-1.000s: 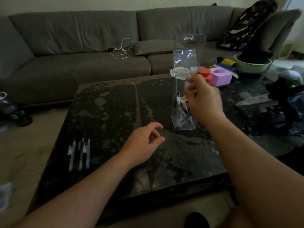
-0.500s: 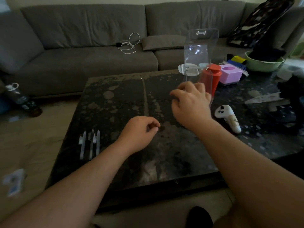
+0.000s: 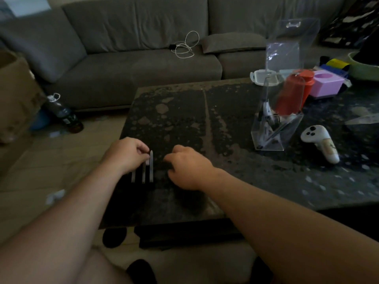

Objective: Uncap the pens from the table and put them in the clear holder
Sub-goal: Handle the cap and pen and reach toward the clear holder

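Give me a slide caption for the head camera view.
Left hand touching capped pens on the dark table, right hand beside them, clear holder waiting farther right.
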Motion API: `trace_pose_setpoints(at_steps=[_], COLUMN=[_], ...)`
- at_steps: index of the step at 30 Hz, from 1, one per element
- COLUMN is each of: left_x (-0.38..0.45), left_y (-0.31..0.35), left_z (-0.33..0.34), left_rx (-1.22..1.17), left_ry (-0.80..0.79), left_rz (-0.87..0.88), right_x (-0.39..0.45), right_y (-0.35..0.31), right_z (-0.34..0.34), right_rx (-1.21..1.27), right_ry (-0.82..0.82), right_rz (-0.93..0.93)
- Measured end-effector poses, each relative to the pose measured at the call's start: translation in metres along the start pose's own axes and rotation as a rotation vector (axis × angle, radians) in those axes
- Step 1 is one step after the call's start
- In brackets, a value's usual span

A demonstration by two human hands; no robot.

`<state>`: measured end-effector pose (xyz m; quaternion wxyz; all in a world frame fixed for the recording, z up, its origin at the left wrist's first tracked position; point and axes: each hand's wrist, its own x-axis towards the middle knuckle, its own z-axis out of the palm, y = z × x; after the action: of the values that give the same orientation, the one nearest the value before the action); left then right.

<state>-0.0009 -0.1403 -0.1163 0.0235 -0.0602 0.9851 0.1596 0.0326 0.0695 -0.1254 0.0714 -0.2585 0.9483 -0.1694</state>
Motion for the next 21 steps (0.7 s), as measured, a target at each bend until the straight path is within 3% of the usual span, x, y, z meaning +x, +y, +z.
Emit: trace_pose_setpoints(at_steps=[6,11,16,21], left_x=[-0.002,-0.001,-0.001,-0.004], left_y=[-0.004,-0.001,0.004,0.011], left_z=[0.008,0.012,0.012,0.007], left_rx=[0.100,0.116,0.101,-0.062], left_ry=[-0.042,-0.037,0.014,0.079], left_rz=[0.013,0.006,0.006,0.027], right_x=[0.022,0.024,0.026,0.022], right_y=[-0.016,-0.026,-0.034,-0.013], right_z=[0.021,0.028,0.030,0.004], right_rx=[-0.048,-0.170,-0.160,-0.131], right_ry=[-0.124,-0.131,-0.023,-0.025], right_rz=[-0.090,-0.093,0.051,0.200])
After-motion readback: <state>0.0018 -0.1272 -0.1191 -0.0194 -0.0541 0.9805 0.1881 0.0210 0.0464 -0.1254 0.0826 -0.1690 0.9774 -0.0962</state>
